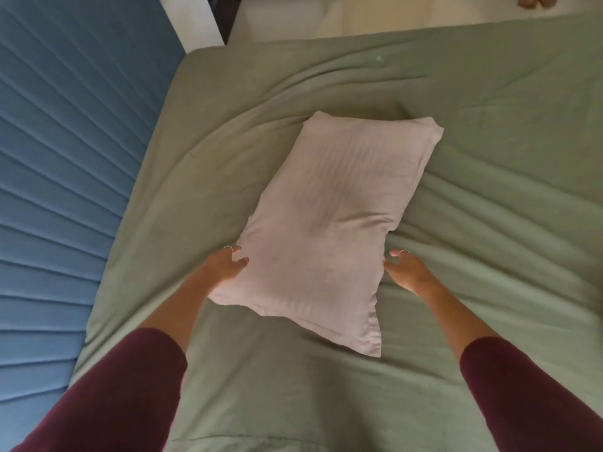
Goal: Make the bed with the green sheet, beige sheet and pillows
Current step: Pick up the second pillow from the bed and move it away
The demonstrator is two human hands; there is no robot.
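Green sheet (489, 125) covers mattress, wrinkled; blue padded headboard (65, 158) along left. Pale pink pillow (329, 223) lies mid-bed, long axis slanting away to upper right, near end between hands. Left hand (225, 265) touches left edge, fingers relaxed; right hand (408, 269) just beside right edge, released, equally near.

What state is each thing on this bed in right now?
Pillow: lying flat, askew on the green sheet.
Green sheet: spread over the bed, wrinkled.
Left hand: open, fingers against the pillow's edge.
Right hand: open, fingertips at the pillow's other edge.
Blue headboard: upright beside the bed.
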